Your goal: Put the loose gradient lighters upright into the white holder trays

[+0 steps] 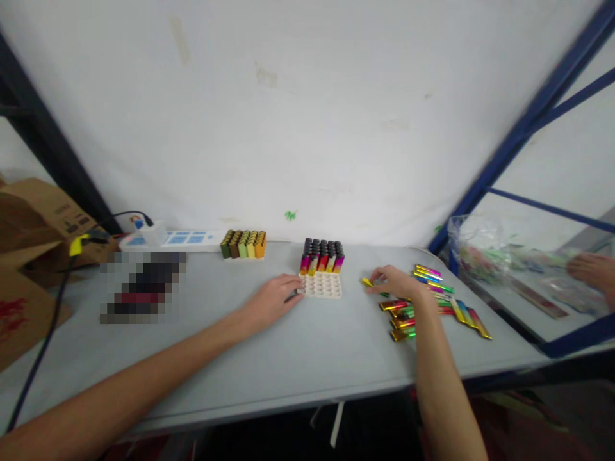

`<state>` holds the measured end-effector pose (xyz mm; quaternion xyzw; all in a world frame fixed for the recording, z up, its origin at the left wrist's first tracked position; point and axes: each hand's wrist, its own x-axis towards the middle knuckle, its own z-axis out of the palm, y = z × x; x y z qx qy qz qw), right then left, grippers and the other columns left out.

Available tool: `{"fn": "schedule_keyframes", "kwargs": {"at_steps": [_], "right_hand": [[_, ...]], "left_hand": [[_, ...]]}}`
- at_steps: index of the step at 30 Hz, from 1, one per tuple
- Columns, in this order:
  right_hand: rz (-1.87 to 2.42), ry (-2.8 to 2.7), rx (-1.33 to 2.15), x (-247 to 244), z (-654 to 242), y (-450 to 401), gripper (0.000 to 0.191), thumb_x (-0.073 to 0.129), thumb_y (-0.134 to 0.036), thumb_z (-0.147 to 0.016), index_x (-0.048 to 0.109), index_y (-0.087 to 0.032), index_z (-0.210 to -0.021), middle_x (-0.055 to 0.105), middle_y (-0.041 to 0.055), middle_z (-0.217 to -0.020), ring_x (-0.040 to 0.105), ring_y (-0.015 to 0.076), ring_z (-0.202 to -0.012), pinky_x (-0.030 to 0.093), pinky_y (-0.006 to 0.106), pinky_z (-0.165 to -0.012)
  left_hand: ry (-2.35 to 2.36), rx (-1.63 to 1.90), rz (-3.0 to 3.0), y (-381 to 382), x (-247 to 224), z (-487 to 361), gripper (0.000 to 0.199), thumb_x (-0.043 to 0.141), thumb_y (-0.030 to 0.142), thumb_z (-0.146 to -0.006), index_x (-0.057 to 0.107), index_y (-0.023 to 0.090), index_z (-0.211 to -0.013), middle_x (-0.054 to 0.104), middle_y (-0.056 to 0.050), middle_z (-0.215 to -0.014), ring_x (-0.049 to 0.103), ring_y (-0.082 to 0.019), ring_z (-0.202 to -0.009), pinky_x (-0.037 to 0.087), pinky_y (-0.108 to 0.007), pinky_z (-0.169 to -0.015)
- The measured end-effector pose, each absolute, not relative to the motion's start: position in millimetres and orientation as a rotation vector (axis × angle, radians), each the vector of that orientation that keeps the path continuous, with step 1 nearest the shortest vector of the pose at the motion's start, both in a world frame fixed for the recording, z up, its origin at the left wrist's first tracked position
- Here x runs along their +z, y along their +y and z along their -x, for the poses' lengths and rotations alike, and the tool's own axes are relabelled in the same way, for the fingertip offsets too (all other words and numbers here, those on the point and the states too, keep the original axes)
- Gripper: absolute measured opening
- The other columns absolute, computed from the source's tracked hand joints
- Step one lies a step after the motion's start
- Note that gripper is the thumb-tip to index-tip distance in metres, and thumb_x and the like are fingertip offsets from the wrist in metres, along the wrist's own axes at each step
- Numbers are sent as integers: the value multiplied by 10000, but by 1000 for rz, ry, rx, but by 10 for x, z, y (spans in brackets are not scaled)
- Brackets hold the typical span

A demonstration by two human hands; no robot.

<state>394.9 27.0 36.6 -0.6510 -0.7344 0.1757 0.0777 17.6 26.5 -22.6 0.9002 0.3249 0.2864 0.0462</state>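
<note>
My left hand (pixel 278 298) is at the left edge of a white tray (pixel 340 293) with rows of round holes, thumb and fingers closing on that edge. Upright lighters (pixel 321 258) with black tops and pink-to-yellow bodies stand packed at the tray's back, while the front holes show bare. To the right, my right hand (pixel 391 282) pinches a shiny lighter (pixel 367 282), whose gold end points toward the tray. Below and beside this hand lies a loose pile of metallic lighters (pixel 401 323) in red, gold, green and blue, partly covered by my forearm.
A second block of green, brown and orange lighters (pixel 243 245) stands by the wall, beside a power strip (pixel 192 239). Left are a pixelated dark object (pixel 148 282) and cardboard boxes (pixel 29 275). Beyond the blue frame (pixel 509 153), another person's hand (pixel 593 269) is near plastic bags (pixel 480 250).
</note>
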Motion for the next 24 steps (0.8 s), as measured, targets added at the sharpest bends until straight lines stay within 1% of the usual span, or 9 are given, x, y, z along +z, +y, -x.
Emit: {"fn": "schedule_keyframes", "kwargs": {"at_steps": [2, 4, 7, 11, 13, 16, 18, 20, 24], "right_hand": [[1895, -2235, 548, 332, -3860, 311, 256, 782, -393, -771, 747, -181, -910, 756, 99, -993, 689, 253, -941, 525, 319, -829], [1792, -2217, 548, 316, -3789, 329, 259, 712, -433, -839, 706, -187, -918, 758, 86, -951, 684, 227, -875, 520, 315, -790], [1572, -2140, 579, 349, -3670, 290, 347, 538, -522, -954, 612, -196, -1049, 747, 58, -861, 666, 185, -753, 515, 305, -735], [1317, -2118, 664, 479, -3426, 179, 410, 397, -538, -1022, 540, -197, -1198, 688, 7, -738, 626, 153, -640, 500, 276, -668], [1256, -2151, 581, 534, -3305, 143, 394, 417, -517, -1022, 579, -203, -1195, 699, 26, -822, 640, 161, -713, 497, 280, -697], [1182, -2207, 490, 547, -3177, 135, 315, 533, -477, -980, 635, -223, -1136, 718, 49, -1007, 659, 193, -892, 493, 306, -814], [1189, -2240, 474, 512, -3124, 150, 285, 630, -459, -923, 641, -221, -1079, 719, 41, -981, 654, 197, -869, 487, 304, -795], [1237, -2263, 449, 463, -3080, 170, 282, 699, -432, -869, 628, -212, -1030, 705, 22, -883, 632, 184, -771, 468, 281, -707], [1249, -2257, 398, 394, -2981, 200, 275, 751, -398, -828, 611, -206, -966, 685, 4, -828, 606, 168, -725, 426, 249, -655]], "left_hand": [[965, 899, -2757, 270, -231, -175, 196, 609, 234, -974, 697, 152, -1129, 705, -109, -1196, 651, -235, -1121, 516, -415, -1052], [928, 922, -2766, 269, -227, -172, 186, 602, 222, -976, 699, 158, -1121, 700, -105, -1191, 643, -232, -1119, 516, -413, -1049], [866, 920, -2786, 248, -198, -172, 175, 573, 205, -989, 700, 171, -1104, 685, -96, -1190, 623, -227, -1130, 514, -406, -1048], [765, 873, -2815, 187, -130, -196, 183, 556, 216, -1000, 701, 175, -1104, 673, -94, -1155, 604, -226, -1123, 515, -403, -1036], [722, 856, -2812, 153, -101, -212, 185, 559, 231, -1001, 698, 180, -1113, 670, -93, -1144, 601, -224, -1112, 515, -403, -1030], [686, 836, -2798, 119, -77, -229, 179, 561, 236, -1000, 694, 184, -1110, 668, -92, -1146, 597, -224, -1112, 515, -402, -1027], [670, 835, -2796, 110, -74, -233, 172, 566, 232, -996, 692, 185, -1103, 666, -93, -1145, 596, -226, -1111, 516, -404, -1023], [657, 839, -2799, 109, -76, -232, 171, 568, 230, -992, 690, 187, -1105, 664, -95, -1147, 597, -226, -1109, 513, -405, -1026], [659, 832, -2797, 107, -80, -229, 174, 568, 221, -988, 687, 185, -1108, 665, -95, -1144, 606, -223, -1102, 517, -400, -1023]]}}
